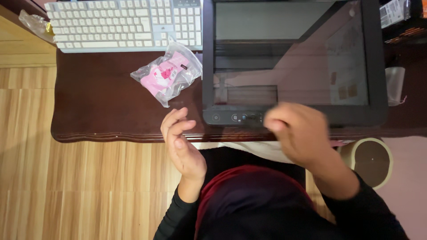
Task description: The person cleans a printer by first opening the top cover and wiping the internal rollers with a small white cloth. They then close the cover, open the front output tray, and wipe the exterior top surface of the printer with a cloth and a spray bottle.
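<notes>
We see the monitor (293,62) lying flat on the table (102,115), long side across us, our blurred, loosely curled right hand (298,133) over its near edge, our left hand (180,142) open, empty, just left.

The floor (80,178) is light wood-look boards with a streaky grain, running out to the left and below the desk (111,120). That desk is dark reddish-brown wood with a glossy top and a wavy, moulded front edge, and soft reflections of the room lie on its polish. At the upper left a paler wooden panel (22,44) butts against the desk's end. On the right, just below the desk edge, 1 round cream-rimmed stool (371,160) with a brown middle stands on a pinkish surface (407,186). The light is dim, warm and even.
</notes>
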